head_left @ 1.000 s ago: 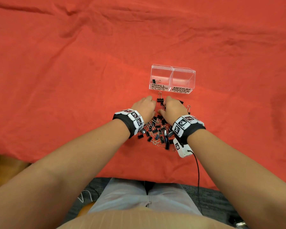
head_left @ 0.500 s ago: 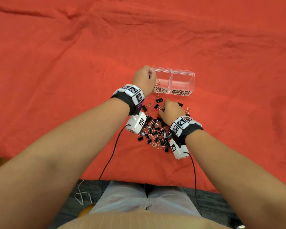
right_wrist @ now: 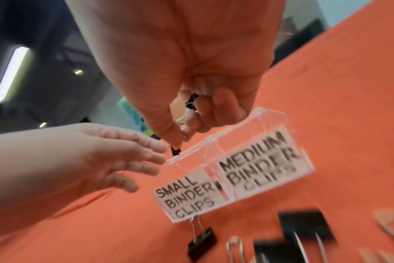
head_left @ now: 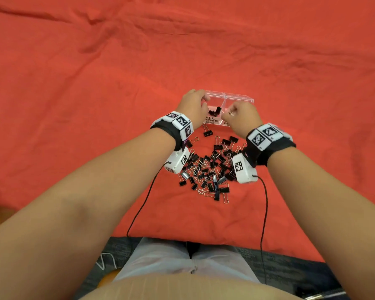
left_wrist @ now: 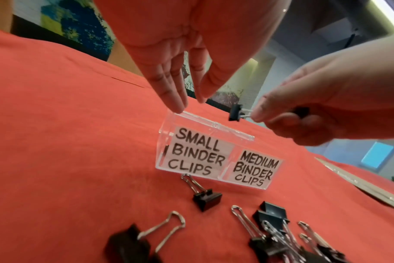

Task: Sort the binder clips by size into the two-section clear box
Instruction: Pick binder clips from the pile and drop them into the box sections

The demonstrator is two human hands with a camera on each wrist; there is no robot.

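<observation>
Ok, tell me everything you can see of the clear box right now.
The two-section clear box looks like rigid clear plastic, open-topped, split by a clear divider. It stands upright on the red cloth beyond the clip pile. Handwritten paper labels on its front read SMALL BINDER CLIPS and MEDIUM BINDER CLIPS. A few black clips lie in the small section. The left hand's fingertips reach its far-left rim.

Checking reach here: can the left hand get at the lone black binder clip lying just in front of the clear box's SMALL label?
Probably yes. The left hand, fingers straight and holding nothing, hovers above the clear two-section box; the lone black binder clip lies uncovered on the red cloth.
</observation>
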